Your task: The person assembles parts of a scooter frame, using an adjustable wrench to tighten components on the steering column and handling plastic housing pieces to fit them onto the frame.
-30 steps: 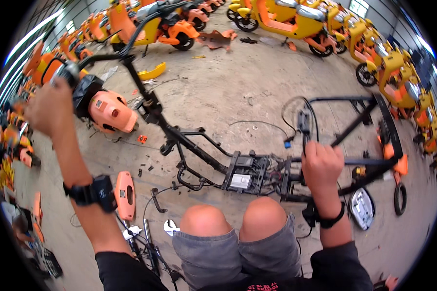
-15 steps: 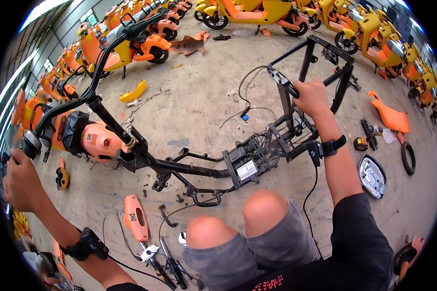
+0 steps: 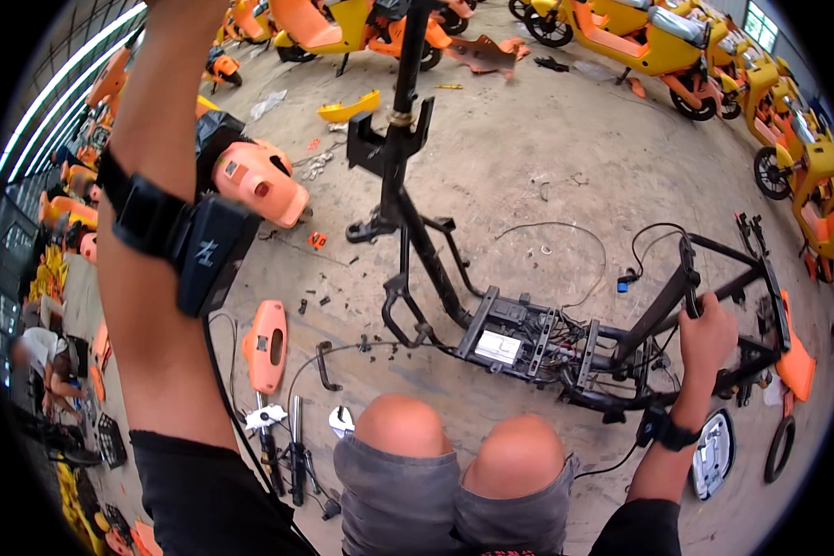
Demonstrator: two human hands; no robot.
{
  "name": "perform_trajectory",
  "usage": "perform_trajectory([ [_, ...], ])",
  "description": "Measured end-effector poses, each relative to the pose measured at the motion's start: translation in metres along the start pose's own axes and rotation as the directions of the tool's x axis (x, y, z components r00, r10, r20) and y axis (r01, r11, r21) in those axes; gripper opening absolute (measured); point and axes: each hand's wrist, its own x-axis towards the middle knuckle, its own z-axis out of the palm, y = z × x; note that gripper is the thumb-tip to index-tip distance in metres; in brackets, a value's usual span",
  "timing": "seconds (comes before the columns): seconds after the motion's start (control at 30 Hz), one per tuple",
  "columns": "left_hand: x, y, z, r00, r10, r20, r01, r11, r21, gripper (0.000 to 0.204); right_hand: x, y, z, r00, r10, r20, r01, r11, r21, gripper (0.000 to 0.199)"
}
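Observation:
A bare black scooter frame [image 3: 435, 255] stands in front of my knees, its front tube rising steeply to the top edge. My right hand [image 3: 711, 332] is closed around a black part of its rear section, by the seat upright. My left arm reaches up along the left side, and its hand lies beyond the top edge, so what it touches is hidden. A battery-like box with a white label [image 3: 498, 347] and a tangle of wires [image 3: 565, 338] sit in the low middle of the frame. The handlebar is out of view.
Orange body panels [image 3: 267, 345] [image 3: 259, 181], a yellow panel [image 3: 349, 107], fork legs [image 3: 296, 449] and a tyre [image 3: 779, 449] lie on the concrete floor. A white-lined shell [image 3: 713, 454] rests at right. Parked scooters [image 3: 621, 37] line the back; another person [image 3: 46, 361] is at far left.
The frame's front tube now stands steeper, and its handlebar has passed out of view. My left hand has risen beyond the top edge. My right hand still holds the rear section, now lower and further right.

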Motion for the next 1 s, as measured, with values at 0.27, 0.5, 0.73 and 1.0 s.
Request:
perform_trajectory([
  [0.27, -0.029, 0.035, 0.018, 0.99, -0.009, 0.142, 0.02, 0.997, -0.074, 0.034, -0.047, -0.068, -0.061, 0.964, -0.213, -0.158, 0.201, 0.976, -0.085, 0.028],
  [0.5, -0.028, 0.003, 0.018, 0.997, -0.069, 0.046, 0.07, 0.997, -0.023, 0.029, -0.076, -0.061, -0.071, 0.99, -0.075, -0.119, 0.063, 0.993, -0.1, 0.023],
  [0.73, -0.034, -0.018, 0.003, 0.996, -0.088, -0.032, 0.085, 0.992, -0.092, 0.024, -0.07, -0.071, -0.078, 0.996, -0.043, -0.082, 0.037, 0.997, -0.072, 0.027],
  [1.0, -0.091, -0.099, -0.013, 0.909, -0.135, 0.393, 0.025, 0.962, 0.272, 0.045, -0.084, -0.102, -0.099, 0.888, -0.353, -0.295, 0.324, 0.935, -0.143, 0.02],
])
